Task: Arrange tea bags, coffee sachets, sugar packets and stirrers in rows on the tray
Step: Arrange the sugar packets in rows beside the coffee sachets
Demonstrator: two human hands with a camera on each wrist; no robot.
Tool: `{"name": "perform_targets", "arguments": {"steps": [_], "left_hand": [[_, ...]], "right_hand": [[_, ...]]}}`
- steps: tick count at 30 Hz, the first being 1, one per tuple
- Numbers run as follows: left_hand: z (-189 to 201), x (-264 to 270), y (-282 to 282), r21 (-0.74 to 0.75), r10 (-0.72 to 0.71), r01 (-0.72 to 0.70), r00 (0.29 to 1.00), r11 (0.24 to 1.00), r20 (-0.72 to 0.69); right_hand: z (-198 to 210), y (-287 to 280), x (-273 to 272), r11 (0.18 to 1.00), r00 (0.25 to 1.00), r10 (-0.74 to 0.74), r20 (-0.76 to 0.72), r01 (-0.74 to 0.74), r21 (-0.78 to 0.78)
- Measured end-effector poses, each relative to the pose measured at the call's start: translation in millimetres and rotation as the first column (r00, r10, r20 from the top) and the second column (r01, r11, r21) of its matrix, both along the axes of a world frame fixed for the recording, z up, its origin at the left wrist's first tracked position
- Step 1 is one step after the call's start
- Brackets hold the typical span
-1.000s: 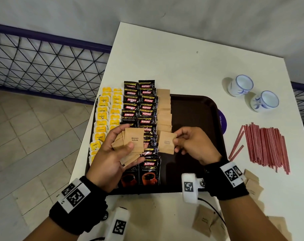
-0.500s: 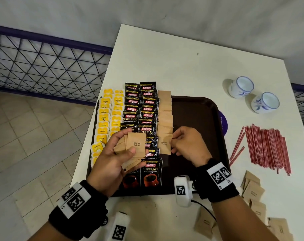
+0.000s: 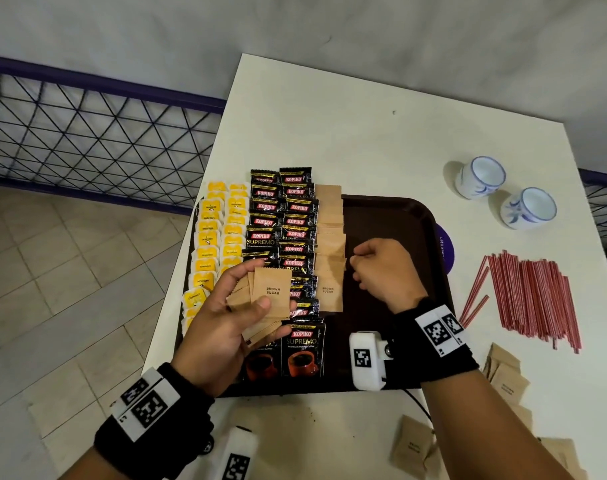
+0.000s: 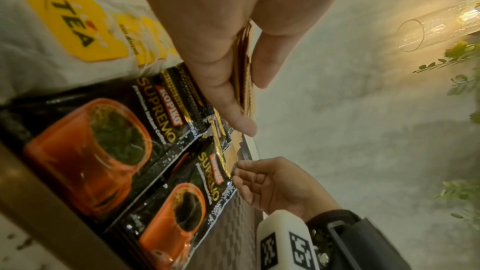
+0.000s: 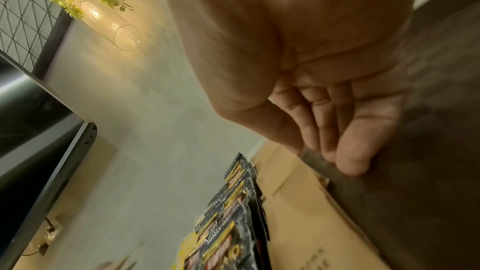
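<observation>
On the dark brown tray [image 3: 392,230], yellow tea bags [image 3: 219,237] fill the left rows. Black coffee sachets [image 3: 281,220] form two rows beside them, followed by one row of brown sugar packets [image 3: 328,216]. My left hand [image 3: 260,284] hovers over the sachets and grips a fanned stack of sugar packets [image 3: 272,292] between thumb and fingers. The nearest sugar packet [image 3: 328,292] lies flat at the row's near end. My right hand [image 3: 353,263] has its fingers curled and pinches that packet's upper right edge. Red stirrers [image 3: 534,296] lie on the table to the right of the tray.
Two white and blue cups [image 3: 482,176] [image 3: 527,207] stand at the back right of the white table [image 3: 364,133]. A purple disc [image 3: 446,247] peeks from under the tray's right rim. Loose sugar packets [image 3: 503,375] lie near the front right. A metal railing [image 3: 87,140] runs along the left.
My right hand brought its sugar packet left and down, and the packet now lies flat at the near end of the sugar row. My left hand holds its stack in much the same place.
</observation>
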State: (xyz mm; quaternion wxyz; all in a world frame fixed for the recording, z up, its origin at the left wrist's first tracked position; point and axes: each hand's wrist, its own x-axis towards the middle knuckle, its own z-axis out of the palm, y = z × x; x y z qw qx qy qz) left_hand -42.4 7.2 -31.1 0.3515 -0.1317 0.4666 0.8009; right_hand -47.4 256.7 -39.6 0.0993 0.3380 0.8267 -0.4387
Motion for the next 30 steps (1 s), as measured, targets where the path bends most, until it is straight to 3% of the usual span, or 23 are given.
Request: {"name": "perform_targets", "arguments": {"steps": [5,15,22,26,28,30], "left_hand": [[2.0,-0.9,2.9,0.013,0.000,0.000,1.000,1.000,-0.004],[2.4,-0.4,5.0,0.017,0.000,0.000,1.000,1.000,-0.016],[3.1,-0.7,9.2,0.005,-0.026,0.026,0.998,1.000,-0.055],[5.5,-1.2,12.0,-0.027,-0.026,0.024,0.996,0.999,-0.084],[7.1,-1.8,14.8,-0.052,-0.024,0.019,0.995,0.998,-0.099],[8.4,-2.4,19.2,-0.072,-0.023,0.015,0.994,0.997,-0.110]], "right_hand": [[11.7,-8.4,-6.4,0.997,0.999,0.016,0.032,-0.013,-0.082],[-1.1,-3.6,-10.1,0.995,0.998,0.023,0.050,-0.018,-0.098],[-6.5,2.5,-11.0,0.995,0.995,0.087,0.053,-0.085,-0.048],[2.4,2.6,-8.9,0.989,0.994,0.105,-0.025,-0.102,0.106],[17.7,-8.0,-2.6,0.996,0.991,0.081,-0.110,-0.085,-0.034],[35.3,-22.7,5.1,0.937,0.989,0.063,-0.134,-0.105,-0.334]]}}
